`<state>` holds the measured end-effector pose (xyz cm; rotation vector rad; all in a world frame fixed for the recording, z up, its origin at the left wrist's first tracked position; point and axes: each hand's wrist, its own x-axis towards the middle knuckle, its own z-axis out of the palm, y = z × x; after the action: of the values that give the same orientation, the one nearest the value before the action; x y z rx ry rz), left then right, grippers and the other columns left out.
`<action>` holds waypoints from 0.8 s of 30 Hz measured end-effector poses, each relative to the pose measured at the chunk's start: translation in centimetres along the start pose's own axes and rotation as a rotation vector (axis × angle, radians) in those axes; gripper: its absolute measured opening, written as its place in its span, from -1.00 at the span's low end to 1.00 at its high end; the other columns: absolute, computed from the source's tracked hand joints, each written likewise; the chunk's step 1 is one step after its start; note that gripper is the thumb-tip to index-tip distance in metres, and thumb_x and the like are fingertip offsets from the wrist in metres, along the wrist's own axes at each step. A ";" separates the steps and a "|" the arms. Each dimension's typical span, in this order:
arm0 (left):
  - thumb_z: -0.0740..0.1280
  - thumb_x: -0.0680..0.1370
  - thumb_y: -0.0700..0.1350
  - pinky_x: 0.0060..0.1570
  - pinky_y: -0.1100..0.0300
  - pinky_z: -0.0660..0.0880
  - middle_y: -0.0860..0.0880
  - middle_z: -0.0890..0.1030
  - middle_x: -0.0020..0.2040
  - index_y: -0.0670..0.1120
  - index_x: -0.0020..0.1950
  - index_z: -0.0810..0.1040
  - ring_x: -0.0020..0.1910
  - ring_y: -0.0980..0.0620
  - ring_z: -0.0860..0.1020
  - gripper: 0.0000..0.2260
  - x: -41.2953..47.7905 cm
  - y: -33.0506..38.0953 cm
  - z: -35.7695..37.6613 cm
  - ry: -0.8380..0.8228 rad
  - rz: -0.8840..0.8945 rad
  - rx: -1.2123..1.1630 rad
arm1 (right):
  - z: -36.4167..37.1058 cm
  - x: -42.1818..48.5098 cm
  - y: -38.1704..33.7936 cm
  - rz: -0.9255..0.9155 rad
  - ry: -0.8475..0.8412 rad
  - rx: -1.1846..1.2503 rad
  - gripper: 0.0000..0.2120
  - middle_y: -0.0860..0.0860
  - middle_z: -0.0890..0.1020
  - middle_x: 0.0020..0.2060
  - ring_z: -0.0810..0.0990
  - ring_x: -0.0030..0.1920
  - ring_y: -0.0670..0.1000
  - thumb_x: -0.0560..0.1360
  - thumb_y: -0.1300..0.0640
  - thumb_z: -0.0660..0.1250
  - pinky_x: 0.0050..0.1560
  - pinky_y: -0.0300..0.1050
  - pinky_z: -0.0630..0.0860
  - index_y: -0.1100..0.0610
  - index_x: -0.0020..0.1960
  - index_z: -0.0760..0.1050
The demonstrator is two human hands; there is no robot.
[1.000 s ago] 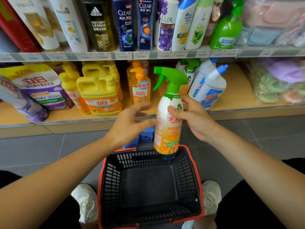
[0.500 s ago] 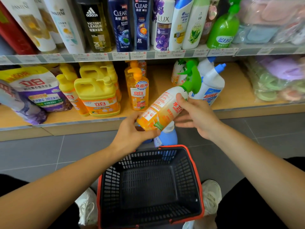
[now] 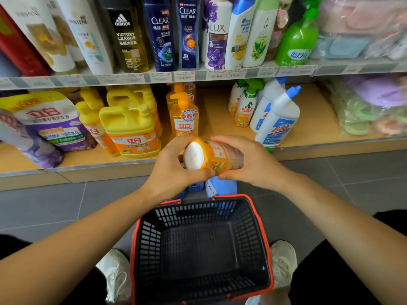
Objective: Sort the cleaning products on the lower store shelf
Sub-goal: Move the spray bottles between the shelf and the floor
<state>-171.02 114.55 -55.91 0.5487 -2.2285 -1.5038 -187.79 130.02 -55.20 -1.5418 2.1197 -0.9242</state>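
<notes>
An orange-and-white spray bottle (image 3: 211, 156) lies on its side in the air in front of the lower shelf (image 3: 312, 128), its white base turned toward me. My left hand (image 3: 174, 168) grips the base end. My right hand (image 3: 251, 161) wraps over the body; the green trigger head is mostly hidden behind it. On the lower shelf stand yellow detergent jugs (image 3: 130, 126), an orange pump bottle (image 3: 185, 119), two matching spray bottles (image 3: 246, 104) and white toilet cleaners with blue caps (image 3: 277, 119).
A black basket with a red rim (image 3: 200, 249) sits on the grey floor between my shoes. Blue bottles (image 3: 220, 186) stand on the floor behind it. Purple detergent bags (image 3: 44, 126) fill the shelf's left; bagged goods (image 3: 374, 106) its right. Shampoo bottles (image 3: 187, 31) line the upper shelf.
The spray bottle went from upright to lying level, base swung toward me. My left hand closed on its base and my right hand slid over the body.
</notes>
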 end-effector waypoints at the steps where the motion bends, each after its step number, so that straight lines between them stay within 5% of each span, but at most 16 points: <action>1: 0.67 0.30 -0.05 0.09 0.08 0.64 0.04 0.58 0.19 0.06 0.27 0.51 0.20 0.04 0.59 -0.40 -0.1 0.1 0.0 -0.025 -0.003 0.006 | -0.1 0.0 0.1 -0.012 0.001 0.005 -0.17 -0.09 0.51 0.29 0.48 0.30 -0.08 0.30 0.03 0.65 0.27 0.07 0.51 -0.11 0.48 0.37; 4: 0.62 0.34 0.11 0.08 0.12 0.62 0.02 0.59 0.22 0.10 0.24 0.56 0.22 0.01 0.59 -0.49 0.0 0.5 0.0 -0.080 -0.052 -0.053 | -0.1 -0.1 0.5 -0.033 -0.023 0.043 -0.18 -0.06 0.51 0.21 0.48 0.25 -0.10 0.30 0.07 0.66 0.25 0.02 0.51 -0.07 0.47 0.39; 9: 0.37 0.57 -0.07 -0.02 0.22 0.61 -0.07 0.69 0.09 0.00 0.08 0.68 0.08 0.07 0.65 -0.86 0.6 0.9 0.0 -0.041 -0.107 -0.300 | 0.5 -0.1 0.8 -0.024 -0.031 0.052 -0.17 -0.06 0.51 0.23 0.49 0.27 -0.07 0.30 0.04 0.65 0.29 0.05 0.48 -0.04 0.48 0.37; 14: 0.31 0.63 -0.09 0.20 0.17 0.54 -0.03 0.62 0.21 -0.08 0.34 0.60 0.24 0.09 0.58 -0.71 0.6 0.5 -0.4 -0.022 0.067 -0.042 | 0.6 -0.1 0.8 -0.012 -0.019 0.101 -0.19 -0.12 0.50 0.24 0.48 0.29 -0.12 0.30 0.03 0.64 0.31 0.01 0.48 -0.15 0.45 0.35; 18: 0.42 0.56 -0.02 0.35 0.06 0.49 -0.03 0.51 0.42 -0.07 0.40 0.56 0.43 0.08 0.45 -0.59 0.1 0.7 -0.6 -0.097 0.226 0.076 | 0.7 0.0 0.7 0.045 0.007 0.163 -0.20 -0.07 0.53 0.28 0.51 0.29 -0.08 0.31 0.12 0.65 0.32 0.05 0.49 0.02 0.46 0.39; 24: 0.50 0.49 -0.17 0.40 -0.09 0.45 -0.16 0.56 0.36 -0.22 0.28 0.62 0.44 -0.11 0.48 -0.63 -0.4 0.8 -0.3 0.039 0.445 0.231 | 0.8 0.1 0.6 0.063 0.021 0.256 -0.26 -0.09 0.60 0.19 0.58 0.21 -0.10 0.34 0.10 0.64 0.21 -0.12 0.56 0.01 0.43 0.41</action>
<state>-170.62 114.77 -55.05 0.1258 -2.3113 -1.0136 -187.71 129.77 -56.17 -1.3364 1.9619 -1.1437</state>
